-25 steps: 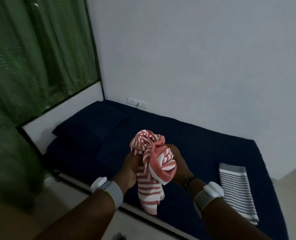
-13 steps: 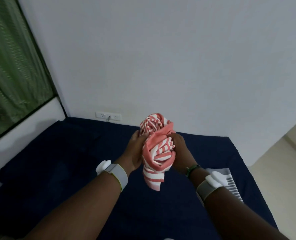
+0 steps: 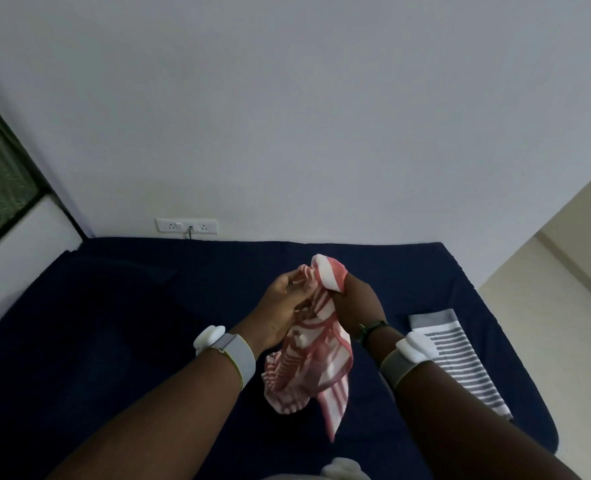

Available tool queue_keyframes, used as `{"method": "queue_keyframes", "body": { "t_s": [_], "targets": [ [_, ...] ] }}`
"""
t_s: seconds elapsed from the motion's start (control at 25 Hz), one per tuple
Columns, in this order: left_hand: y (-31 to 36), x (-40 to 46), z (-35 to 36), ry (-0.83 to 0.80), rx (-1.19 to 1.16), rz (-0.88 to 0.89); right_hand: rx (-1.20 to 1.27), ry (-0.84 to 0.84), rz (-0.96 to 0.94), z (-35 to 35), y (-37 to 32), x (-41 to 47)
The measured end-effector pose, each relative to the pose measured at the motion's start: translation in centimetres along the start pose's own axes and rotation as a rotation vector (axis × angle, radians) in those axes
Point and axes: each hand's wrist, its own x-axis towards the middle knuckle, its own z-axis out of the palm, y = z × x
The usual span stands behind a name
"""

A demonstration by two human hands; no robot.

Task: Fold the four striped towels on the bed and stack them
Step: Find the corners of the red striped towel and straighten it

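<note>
Above the bed (image 3: 148,341), the right hand (image 3: 354,303) grips the red striped towel (image 3: 308,358) by its top; the left hand (image 3: 280,306) seems to pinch an edge alongside. Its length hangs downward, crumpled, left of the folded grey striped towel (image 3: 460,358).

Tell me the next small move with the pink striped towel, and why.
Probably find two corners and shake it open. The pink striped towel hangs bunched between the left hand and the right hand, above the bed, so it cannot be folded yet. A grey striped towel already lies folded.
</note>
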Motion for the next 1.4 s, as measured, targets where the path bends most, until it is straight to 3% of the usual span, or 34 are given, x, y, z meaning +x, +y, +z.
{"method": "queue_keyframes", "body": {
  "t_s": [0.12,0.32,0.44,0.56,0.72,0.84,0.92,1.04,1.08,1.16,1.28,1.4],
  "targets": [
    [-0.7,1.4,0.2,0.043,0.273,-0.016,0.352,-0.005,0.036,-0.1,-0.3,1.1],
    [-1.3,2.0,1.2,0.137,0.284,0.022,0.275,-0.028,0.127,-0.9,0.3,2.7],
    [-1.0,1.7,1.1,0.033,0.291,0.088,0.4,-0.017,0.193,-0.7,0.8,3.7],
    [-1.2,1.1,1.9,-0.018,0.371,0.098,0.727,-0.047,0.324,-1.1,2.0,5.0],
    [-1.4,1.2,4.3,0.171,0.507,0.15,0.969,-0.23,0.413,-2.8,2.9,6.3],
    [-1.0,1.8,5.6,0.321,0.459,0.203,0.905,-0.343,0.292,-4.4,2.5,6.7],
    [-0.9,2.2,6.8,0.407,0.423,0.263,0.735,-0.433,0.163,-6.3,2.4,7.1],
    [-0.6,2.4,7.5,0.522,0.383,0.34,0.486,-0.302,0.009,-7.3,2.4,7.7],
    [-0.5,2.5,7.8,0.54,0.374,0.353,0.495,-0.252,-0.018,-7.5,2.5,7.7],
    [0.0,2.1,8.4,0.558,0.362,0.392,0.564,-0.347,-0.134,-7.6,2.7,7.1],
    [0.5,1.8,8.9,0.51,0.43,0.412,0.267,-0.5,-0.419,-7.2,2.6,6.3],
    [0.7,1.6,8.6,0.555,0.505,0.43,0.209,-0.3,-0.414,-7.0,2.1,7.3]
  ]
}}
